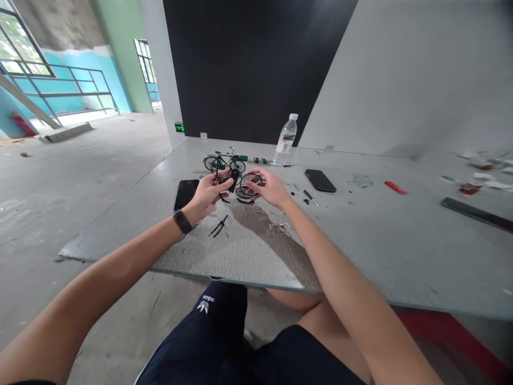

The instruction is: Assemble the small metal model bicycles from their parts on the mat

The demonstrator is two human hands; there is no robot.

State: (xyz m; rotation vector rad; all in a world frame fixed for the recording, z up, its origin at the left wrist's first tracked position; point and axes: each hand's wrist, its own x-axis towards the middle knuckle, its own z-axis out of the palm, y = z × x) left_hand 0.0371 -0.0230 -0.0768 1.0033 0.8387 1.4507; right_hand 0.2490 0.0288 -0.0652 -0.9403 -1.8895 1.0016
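My left hand [205,195], with a dark band on its wrist, is closed around a small black model bicycle frame [233,179]. Between the thumb and fingers of my right hand [271,187] is a small black spoked wheel [251,184], held just right of the frame. I cannot tell whether wheel and frame touch. A second wheel [241,193] shows partly behind and below the held one. Black curved pieces [245,201] lie under the hands. Nearer me on the table rests a black front fork [218,226]. Behind my left hand stands an assembled model bicycle [224,161].
A water bottle [285,140] stands at the back. Phones lie right [320,181] and left [185,194] of my hands. A screwdriver [311,198], small loose parts [282,229], a red object [395,187] and a long dark bar [476,214] are on the table [360,251].
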